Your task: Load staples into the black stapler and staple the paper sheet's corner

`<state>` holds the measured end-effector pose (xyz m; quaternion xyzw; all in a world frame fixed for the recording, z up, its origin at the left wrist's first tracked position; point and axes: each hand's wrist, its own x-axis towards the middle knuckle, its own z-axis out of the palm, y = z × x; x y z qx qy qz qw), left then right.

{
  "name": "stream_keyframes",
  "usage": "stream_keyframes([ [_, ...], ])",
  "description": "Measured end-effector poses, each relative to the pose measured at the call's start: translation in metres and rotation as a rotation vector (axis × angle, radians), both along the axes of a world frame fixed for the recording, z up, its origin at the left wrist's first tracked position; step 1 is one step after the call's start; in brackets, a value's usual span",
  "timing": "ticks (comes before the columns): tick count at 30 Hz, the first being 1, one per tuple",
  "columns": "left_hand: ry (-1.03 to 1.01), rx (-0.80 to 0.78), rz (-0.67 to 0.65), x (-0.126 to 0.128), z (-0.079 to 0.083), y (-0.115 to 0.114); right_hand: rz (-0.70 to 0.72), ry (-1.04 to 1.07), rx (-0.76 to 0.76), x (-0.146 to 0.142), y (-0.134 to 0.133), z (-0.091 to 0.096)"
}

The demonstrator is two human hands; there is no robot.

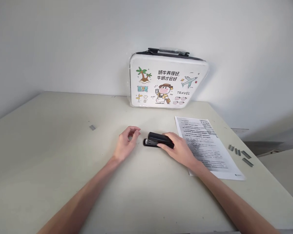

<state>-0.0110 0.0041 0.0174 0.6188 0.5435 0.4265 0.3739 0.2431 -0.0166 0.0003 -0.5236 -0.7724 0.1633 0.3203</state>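
A black stapler (158,139) lies on its base on the table, its front end pointing left. My right hand (179,148) is wrapped round its rear end, thumb on the near side. Between the stapler's top arm and base, metal parts show at the front. Just left of the stapler's front, my left hand (127,143) hovers close to the tabletop. Its fingers are loosely curved with a gap to the thumb, and I see nothing held in them. The two hands do not touch.
A printed sheet (205,149) lies right of the stapler, partly under my right forearm. Several strips of staples (246,154) lie by the table's right edge, with another short strip (92,127) at left. A white cartoon-printed case (153,71) stands against the wall.
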Motion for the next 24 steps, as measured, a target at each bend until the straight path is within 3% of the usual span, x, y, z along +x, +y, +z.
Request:
stream_keyframes([
  [3,0.003,0.000,-0.011,0.000,-0.001,0.000,0.001,0.002,0.039,0.006,-0.004,0.004],
  [10,-0.005,-0.003,-0.002,-0.001,-0.001,0.001,-0.141,0.088,0.037,0.015,0.000,0.001],
  [24,-0.025,-0.031,0.061,0.001,0.002,-0.002,-0.126,0.077,0.069,0.013,-0.001,-0.003],
])
